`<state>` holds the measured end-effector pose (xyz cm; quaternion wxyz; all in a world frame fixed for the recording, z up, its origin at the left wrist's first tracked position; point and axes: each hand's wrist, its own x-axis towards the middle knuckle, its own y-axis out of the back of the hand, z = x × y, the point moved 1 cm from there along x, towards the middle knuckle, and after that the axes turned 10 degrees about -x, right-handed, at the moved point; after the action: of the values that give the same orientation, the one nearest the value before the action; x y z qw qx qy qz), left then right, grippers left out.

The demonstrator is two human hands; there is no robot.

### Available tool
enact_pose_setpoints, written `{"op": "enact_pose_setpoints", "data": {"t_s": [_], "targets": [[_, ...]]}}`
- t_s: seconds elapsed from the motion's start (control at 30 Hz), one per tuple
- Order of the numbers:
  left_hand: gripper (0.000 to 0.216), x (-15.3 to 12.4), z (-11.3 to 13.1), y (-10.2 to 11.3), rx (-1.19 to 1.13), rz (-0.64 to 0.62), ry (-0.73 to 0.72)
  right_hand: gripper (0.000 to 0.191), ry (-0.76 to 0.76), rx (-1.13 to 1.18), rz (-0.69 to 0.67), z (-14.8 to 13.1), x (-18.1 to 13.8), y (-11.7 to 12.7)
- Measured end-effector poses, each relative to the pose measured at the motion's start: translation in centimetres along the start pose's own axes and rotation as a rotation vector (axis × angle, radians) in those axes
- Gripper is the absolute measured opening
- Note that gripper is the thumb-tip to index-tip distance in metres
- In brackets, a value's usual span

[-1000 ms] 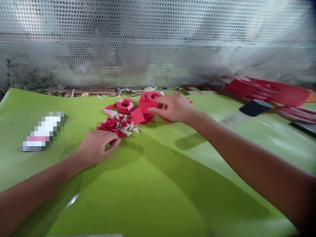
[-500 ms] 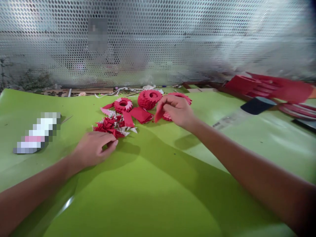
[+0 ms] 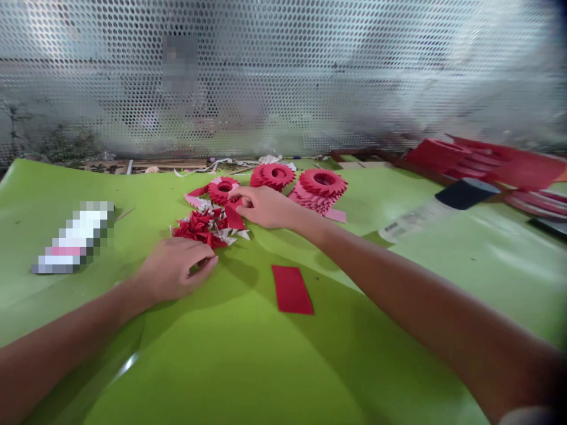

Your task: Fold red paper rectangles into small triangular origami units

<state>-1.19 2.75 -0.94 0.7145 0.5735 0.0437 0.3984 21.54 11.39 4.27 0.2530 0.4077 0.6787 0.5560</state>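
Resting at the near edge of a pile of folded red and white paper pieces (image 3: 199, 227), my left hand (image 3: 177, 268) has its fingers curled and thumb tip against them. Whatever they may hold is hidden. My right hand (image 3: 270, 206) reaches over the far right side of the pile, thumb and fingers closed on a red paper slip (image 3: 234, 217). On the green surface between my forearms lies a flat red paper rectangle (image 3: 292, 290). Behind the hands stand a red and pink paper ring (image 3: 224, 190), a red ring (image 3: 274, 175) and a red-topped pink stack (image 3: 321, 190).
A clear tube with a dark cap (image 3: 465, 193) lies at the right. Farther right are red paper sheets (image 3: 500, 162). A blurred-out object (image 3: 75, 239) sits at the left. A perforated silvery sheet (image 3: 283, 77) rises behind the green covering (image 3: 199, 366).
My right hand has moved left, from near the pink stack to the slip beside the pile. A red rectangle now lies nearer me. My left hand has stayed at the pile.
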Motion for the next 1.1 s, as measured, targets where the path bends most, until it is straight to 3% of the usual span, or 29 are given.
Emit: {"op": "enact_pose_setpoints", "data": {"t_s": [0.1, 0.23, 0.43, 0.6, 0.83, 0.93, 1.1], "targets": [[0.033, 0.0, 0.3, 0.0, 0.044, -0.011, -0.095, 0.035, 0.055, -0.082, -0.044, -0.2, 0.7, -0.2], [0.032, 0.2, 2.1, 0.2, 0.057, -0.053, -0.253, 0.039, 0.019, -0.059, -0.041, -0.4, 0.9, -0.4], [0.031, 0.3, 5.4, -0.6, -0.031, -0.24, -0.299, 0.027, 0.015, -0.029, -0.035, 0.2, 1.0, -0.4], [0.028, 0.2, 5.0, -1.0, -0.02, -0.252, -0.341, 0.028, 0.055, -0.058, -0.12, 0.9, 1.0, -0.7], [0.024, 0.2, 4.2, -0.9, -0.04, -0.214, -0.321, 0.014, 0.1, 0.08, -0.053, 1.8, 0.6, 0.3], [0.024, 0.1, 4.1, -0.8, -0.05, -0.222, -0.3, 0.016, 0.079, 0.168, 0.061, 2.5, -0.1, 1.7], [0.023, 0.1, 4.1, -0.8, -0.068, -0.243, -0.268, 0.013, 0.028, 0.05, 0.547, 3.6, -3.0, 3.2]]}}
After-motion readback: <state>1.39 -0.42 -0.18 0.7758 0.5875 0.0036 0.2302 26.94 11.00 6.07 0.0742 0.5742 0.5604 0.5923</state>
